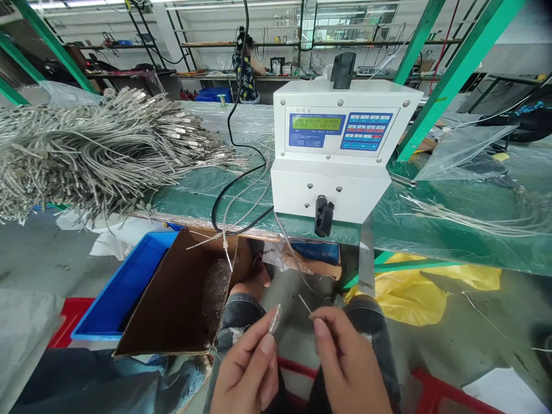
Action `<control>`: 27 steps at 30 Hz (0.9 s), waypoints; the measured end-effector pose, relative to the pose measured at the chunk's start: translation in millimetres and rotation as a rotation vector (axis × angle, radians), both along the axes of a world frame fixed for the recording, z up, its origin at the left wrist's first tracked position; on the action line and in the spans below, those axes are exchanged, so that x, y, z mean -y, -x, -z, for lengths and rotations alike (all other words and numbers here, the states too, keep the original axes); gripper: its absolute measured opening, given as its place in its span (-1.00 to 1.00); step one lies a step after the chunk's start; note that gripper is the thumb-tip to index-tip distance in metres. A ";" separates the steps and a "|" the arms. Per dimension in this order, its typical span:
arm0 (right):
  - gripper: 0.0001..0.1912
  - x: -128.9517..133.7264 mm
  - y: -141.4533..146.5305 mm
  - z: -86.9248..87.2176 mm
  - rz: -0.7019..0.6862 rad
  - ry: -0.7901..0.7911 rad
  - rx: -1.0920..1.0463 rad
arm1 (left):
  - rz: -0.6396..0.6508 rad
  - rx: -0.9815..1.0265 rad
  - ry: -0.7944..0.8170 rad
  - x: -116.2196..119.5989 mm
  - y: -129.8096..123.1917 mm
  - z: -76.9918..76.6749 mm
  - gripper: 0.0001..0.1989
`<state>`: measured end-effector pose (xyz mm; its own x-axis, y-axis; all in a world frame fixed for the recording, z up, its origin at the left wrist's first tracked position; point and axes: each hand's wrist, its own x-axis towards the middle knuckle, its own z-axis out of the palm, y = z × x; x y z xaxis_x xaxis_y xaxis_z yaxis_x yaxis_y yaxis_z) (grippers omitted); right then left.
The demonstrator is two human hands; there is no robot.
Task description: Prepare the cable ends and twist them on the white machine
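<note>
Over my lap, my left hand (pixel 252 368) pinches a small clear, shiny piece (pixel 276 319) between thumb and fingers. To its right, my right hand (pixel 340 356) holds a thin pale wire (pixel 305 303) whose end points up and left. The two hands are apart. In front of them, on the green bench (pixel 452 241), stands a white machine (pixel 328 178) with a lit display, a blue keypad and a black clamp-like fitting (pixel 323 216) on its lower front.
A large heap of grey braided wires (pixel 129 144) covers the bench's left side. Below are an open cardboard box (pixel 172 299) and a blue bin (pixel 125 282). More pale wires (pixel 474 218) lie at right. A yellow bag (pixel 414 296) is underneath. A person (pixel 245 66) is at a far bench.
</note>
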<state>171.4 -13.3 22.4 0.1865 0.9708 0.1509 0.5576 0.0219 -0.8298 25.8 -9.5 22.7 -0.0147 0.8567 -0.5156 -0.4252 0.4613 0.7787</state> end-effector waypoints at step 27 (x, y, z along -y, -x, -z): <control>-0.77 -22.4 17.4 -18.0 -0.013 0.215 -0.683 | 0.259 -0.183 -0.182 -5.9 8.7 -7.1 -0.69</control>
